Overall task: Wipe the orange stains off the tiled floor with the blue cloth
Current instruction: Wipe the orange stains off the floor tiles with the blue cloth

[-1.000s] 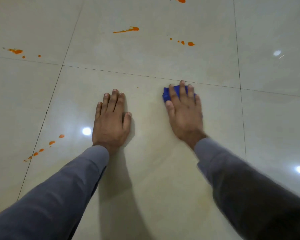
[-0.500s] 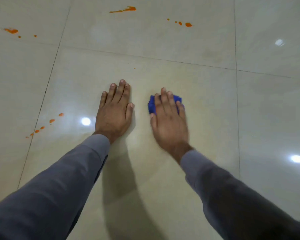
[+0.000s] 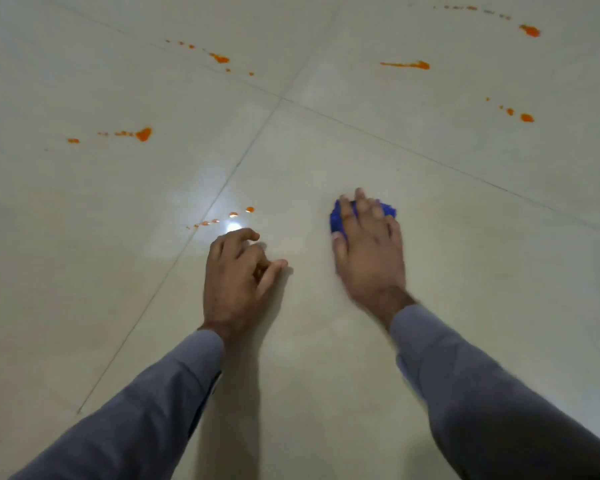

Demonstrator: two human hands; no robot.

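Pressing down on a crumpled bright-blue cloth [image 3: 340,216], the right hand [image 3: 369,252] is lying flat over it with fingers straight and spread, the cloth bunching out past the fingertips and the thumb side; hand and cloth are slightly blurred. Cloth is sitting on a glossy cream tiled floor [image 3: 326,358], on the near tile just right of a dark grout line running diagonally. The left hand [image 3: 234,282] is resting beside it, well apart from the cloth, fingers curled under with the knuckles raised and the thumb stretched out sideways; it is holding nothing. Both forearms are showing grey-blue long sleeves [image 3: 146,410]. A short row of small orange drops [image 3: 232,214] is lying just beyond the left hand's knuckles, beside a bright ceiling-light reflection [image 3: 233,226] on the tile. Further out, orange stains are scattered: a teardrop-shaped blob with a dotted trail [image 3: 142,134] to the far left, a speckled line with one bigger splash [image 3: 219,58] across the upper middle, a long thin streak [image 3: 407,65] upper right, a pair of spots [image 3: 526,117] right of that, and one blob [image 3: 530,30] near the top right corner. None of these is touching the cloth.
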